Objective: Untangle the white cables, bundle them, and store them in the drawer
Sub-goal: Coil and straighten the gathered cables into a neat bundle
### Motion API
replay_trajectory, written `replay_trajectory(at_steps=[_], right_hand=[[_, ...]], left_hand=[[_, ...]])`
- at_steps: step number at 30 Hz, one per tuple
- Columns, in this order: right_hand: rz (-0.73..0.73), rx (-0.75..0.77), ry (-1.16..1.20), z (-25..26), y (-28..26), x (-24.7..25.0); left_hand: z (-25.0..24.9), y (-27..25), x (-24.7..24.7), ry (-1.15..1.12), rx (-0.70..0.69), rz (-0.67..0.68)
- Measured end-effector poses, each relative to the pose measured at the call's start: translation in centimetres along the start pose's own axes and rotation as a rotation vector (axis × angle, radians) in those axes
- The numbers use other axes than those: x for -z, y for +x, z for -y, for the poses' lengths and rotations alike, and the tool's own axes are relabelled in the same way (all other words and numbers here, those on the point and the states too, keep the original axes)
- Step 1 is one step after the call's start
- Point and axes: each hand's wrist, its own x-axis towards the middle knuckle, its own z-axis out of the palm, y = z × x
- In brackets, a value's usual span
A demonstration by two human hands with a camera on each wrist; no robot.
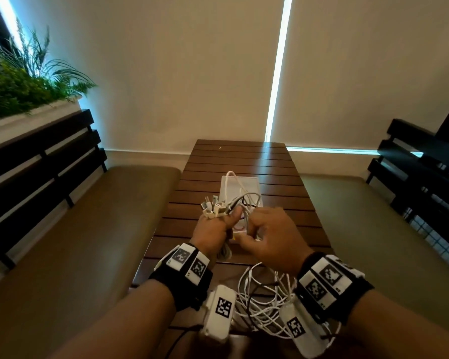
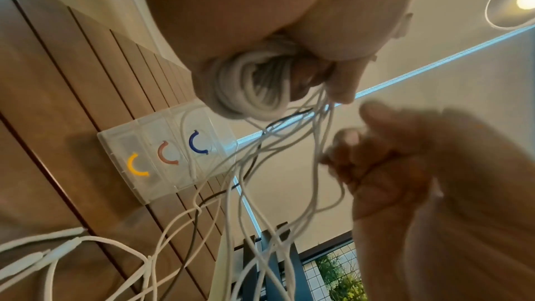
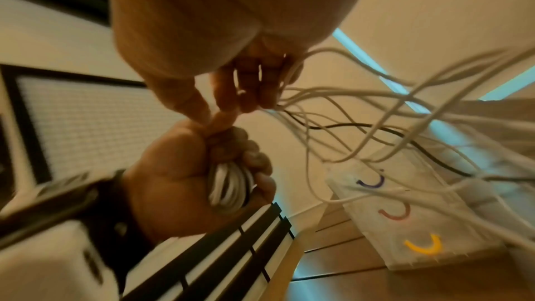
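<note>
Blurring the right wrist view, both hands (image 1: pixel 240 230) hide the gripped white cables (image 1: pixel 246 200)

A slatted wooden table (image 1: pixel 244 161) between two cushioned benches (image 1: pixel 88 229), green plants (image 1: pixel 18 84) far left

We are viewing a slatted wooden table (image 1: pixel 241 161) between two cushioned benches (image 1: pixel 94 229), facing drawn blinds (image 1: pixel 182 68) edged by daylight.
</note>
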Motion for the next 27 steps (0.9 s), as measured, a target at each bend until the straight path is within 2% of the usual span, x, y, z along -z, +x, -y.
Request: replay_trajectory(at_steps=[2,3,4,7,8,10,12,15,17,19,21,24,27], right_hand=[[-0.088,0.089,-0.240,1.0,0.2,-0.3],[-0.075,0.071,-0.275,1.5,0.3,-0.6],[0.008,0.007,-0.235,1.9,0.6,-0.6],[0.435,-0.385,0.102,2.5,1.3,-1.2],[0.488,-0.501,0.250,2.6,1.5,-1.4],[0.486,-0.673,0.523,2.7,1.8,-1.5],[0.510,-0.677,0.564,2.7,1.9,-1.3],[0.616,-0.574,0.435,2.1,1.9,-1.3],[0.696,-0.535,0.383,1.7,1.8,-1.1],[0.741,-0.574,0.521,1.5,1.7,-0.9],[0.768,-0.650,0.767,1.4,1.5,-0.7],[0.704,-0.729,0.958,1.2,1.2,-1.1],[0.596,-0.750,0.891,1.6,1.0,-2.2]], left_hand=[[0.0,0.1,-0.1,-0.039,0.017,-0.040],[0.2,0.3,0.0,-0.051,0.052,-0.051],[0.2,0.4,0.1,-0.067,0.091,-0.041],[0.3,0.2,0.0,-0.134,0.141,0.002],[0.1,0.0,-0.3,-0.139,0.131,0.020],[-0.2,-0.4,-0.5,-0.106,0.119,0.047],[-0.4,-0.5,-0.6,-0.063,0.148,0.063],[-0.5,-0.7,-0.2,-0.037,0.216,0.136],[-0.3,-0.9,0.0,-0.002,0.192,0.175],[-0.3,-1.0,0.1,0.012,0.148,0.191],[-0.3,-0.9,0.1,0.042,0.118,0.226],[-0.9,-1.1,0.1,0.094,0.079,0.261],[-1.4,-1.2,0.0,0.170,0.049,0.297]])
